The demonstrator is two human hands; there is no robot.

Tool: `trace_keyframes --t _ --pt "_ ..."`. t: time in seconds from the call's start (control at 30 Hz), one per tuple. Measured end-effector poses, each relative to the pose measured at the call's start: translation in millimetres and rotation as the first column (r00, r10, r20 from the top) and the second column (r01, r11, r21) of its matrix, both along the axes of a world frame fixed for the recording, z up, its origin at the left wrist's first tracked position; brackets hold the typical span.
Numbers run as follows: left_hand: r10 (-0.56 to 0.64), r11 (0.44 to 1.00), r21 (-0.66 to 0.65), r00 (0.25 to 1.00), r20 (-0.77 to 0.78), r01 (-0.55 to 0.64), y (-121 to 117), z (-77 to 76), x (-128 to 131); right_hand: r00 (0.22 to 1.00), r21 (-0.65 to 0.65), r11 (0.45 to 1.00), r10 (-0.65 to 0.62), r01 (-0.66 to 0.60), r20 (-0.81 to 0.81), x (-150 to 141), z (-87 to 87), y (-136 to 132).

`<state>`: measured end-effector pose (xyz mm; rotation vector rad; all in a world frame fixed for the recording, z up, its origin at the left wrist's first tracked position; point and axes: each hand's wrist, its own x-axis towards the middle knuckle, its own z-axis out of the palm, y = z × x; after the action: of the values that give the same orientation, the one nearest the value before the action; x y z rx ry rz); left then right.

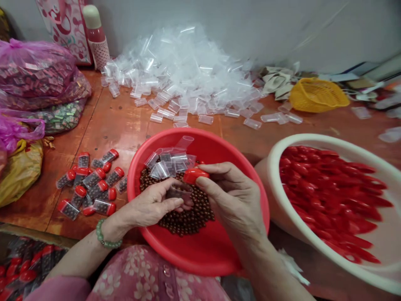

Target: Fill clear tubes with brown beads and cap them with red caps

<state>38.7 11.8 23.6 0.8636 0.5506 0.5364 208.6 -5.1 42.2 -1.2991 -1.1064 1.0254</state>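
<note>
My left hand (159,200) is closed round a clear plastic tube (180,190), its open end turned to the right. Between the thumb and fingers of my right hand (233,196) is a red plastic cap (194,174), close to the tube but apart from it. Both hands are above a red basin (225,261). Inside the basin lie many small brown beads (184,223) and a cluster of clear tubes (171,163). What the held tube contains is partly hidden by my fingers.
Left of the basin lie filled, red-capped tubes (97,179). A white basin (272,167) of red caps (328,200) stands at right. Behind is a heap of clear tubes (188,71), with a yellow basket (318,95) at right. Plastic bags (40,75) and a bottle (95,37) stand at left.
</note>
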Motion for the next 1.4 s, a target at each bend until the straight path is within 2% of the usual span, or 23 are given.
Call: trace_keyframes --t 0.17,0.27,0.4,0.47,0.6,0.73,0.87,1.0,1.1,1.17,1.27,1.4 --pt "0.028 0.998 0.054 0.999 -0.032 -0.026 -2 2.8 2 0.996 0.058 0.998 -0.04 0.035 0.085 -17 -1.2 -8" --pt "0.019 0.996 0.083 0.998 -0.064 -0.014 -2 4.5 2 0.995 0.048 0.998 -0.054 0.05 0.084 -22 -2.3 -10" --pt "0.023 0.992 0.128 0.993 -0.115 -0.009 -1 5.0 2 0.989 0.108 0.99 -0.098 0.087 0.11 -29 -2.2 -11" --pt "0.005 0.993 0.12 0.993 -0.117 0.01 -1 4.4 2 0.993 0.075 0.995 -0.073 0.066 0.094 -31 -1.3 -11" --pt "0.0 0.997 0.076 0.995 -0.097 0.007 1 1.6 1 0.999 -0.024 1.0 -0.015 0.016 0.045 -28 -1.5 -11" --pt "-0.008 1.0 0.004 1.0 -0.013 0.009 2 -3.3 -1 0.989 0.015 1.0 -0.012 0.01 0.148 -17 -7.5 -9" --pt "-0.018 0.986 -0.166 0.997 0.073 0.03 4 -7.0 -4 0.981 -0.014 0.999 0.047 -0.045 0.187 -14 -12.3 -6" --pt "0.037 0.957 -0.29 0.99 0.134 0.003 6 -7.7 -5 0.962 0.0 0.993 0.111 -0.115 0.248 -15 -9.1 -3" --pt "0.08 0.943 -0.331 0.984 0.16 -0.023 7 -7.7 -5 0.898 0.042 0.971 0.2 -0.234 0.391 -13 -5.7 -3" --pt "0.113 0.932 -0.36 0.981 0.155 -0.05 8 -8.0 -5 0.795 0.093 0.94 0.221 -0.327 0.565 -11 -5.3 -2" --pt "0.141 0.917 -0.391 0.982 0.129 -0.081 9 -8.6 -4 0.648 0.146 0.901 0.174 -0.41 0.742 -13 -8.1 -2" --pt "0.123 0.905 -0.418 0.99 0.075 -0.081 10 -8.2 -4 0.557 0.216 0.898 0.037 -0.382 0.83 -19 -12.4 -1"
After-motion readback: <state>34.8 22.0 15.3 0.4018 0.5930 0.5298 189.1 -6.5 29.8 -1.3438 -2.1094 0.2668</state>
